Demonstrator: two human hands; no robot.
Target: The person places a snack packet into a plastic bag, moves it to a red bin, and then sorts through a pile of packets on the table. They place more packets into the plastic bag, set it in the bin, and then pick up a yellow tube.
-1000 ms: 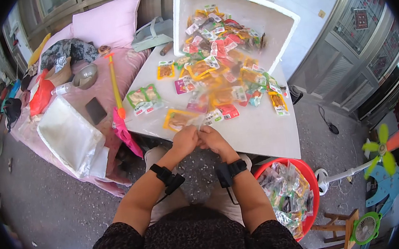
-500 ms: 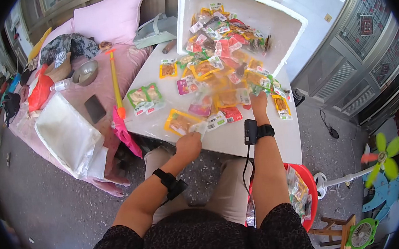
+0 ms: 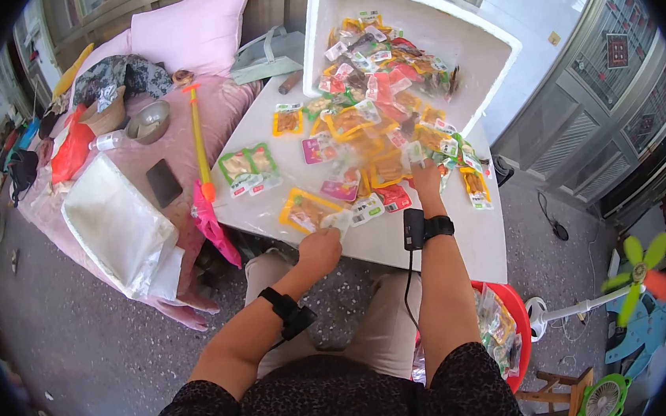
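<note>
I'm looking down on a pale table (image 3: 474, 239) in a room with a speckled floor (image 3: 118, 377); a bed with a pink cover (image 3: 221, 107) adjoins its left side, and a fan with green blades (image 3: 638, 275) stands well off to the right. At the table's far side, a white foam box (image 3: 500, 55) lies tipped with its mouth toward me, and a loose heap of food packets (image 3: 379, 117) spreads from inside it over the tabletop. I count the near edge as the tight one: the yellow-edged packet (image 3: 306, 210) lies flat just inside it, left of the heap, and a red tub (image 3: 522, 324) of packets sits below the right corner. My open room is the bare strip at the table's near right, plus a smaller patch between that packet and the green-edged twin packet (image 3: 248, 169) to its upper left. The yellow-edged packet's long axis slants from upper left down to lower right, its right end toward the left hand (image 3: 321, 249). That hand is closed, fingers pinching clear plastic (image 3: 340, 221) at that end; I can't tell whether the plastic wraps the packet. The right hand (image 3: 427, 177) reaches into the heap's near right side, fingertips at the packets; I cannot tell whether it grips one.
</note>
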